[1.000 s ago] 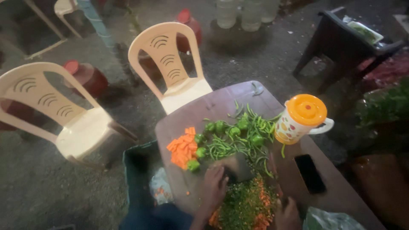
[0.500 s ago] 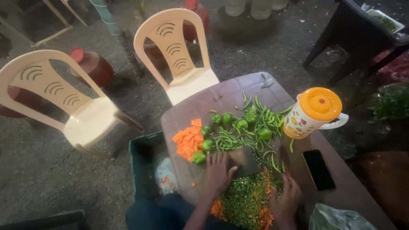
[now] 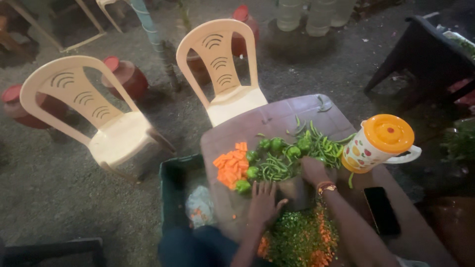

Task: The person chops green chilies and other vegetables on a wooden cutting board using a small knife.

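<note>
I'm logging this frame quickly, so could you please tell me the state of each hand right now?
Left hand: open, fingers spread flat on the table, holding nothing.
Right hand: reaching into the green chillies; its grip cannot be told.

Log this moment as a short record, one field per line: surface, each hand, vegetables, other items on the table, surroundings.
surface: brown table, seen from above
left hand: left hand flat on the table, fingers spread, beside the chopped mix
right hand: right hand reaching into the green chillies; a grip cannot be told
vegetables: carrot pieces left of the chillies; small green peppers between them
other items: orange-lidded jug, black phone
surroundings: two cream plastic chairs, green crate, clay pots
</note>
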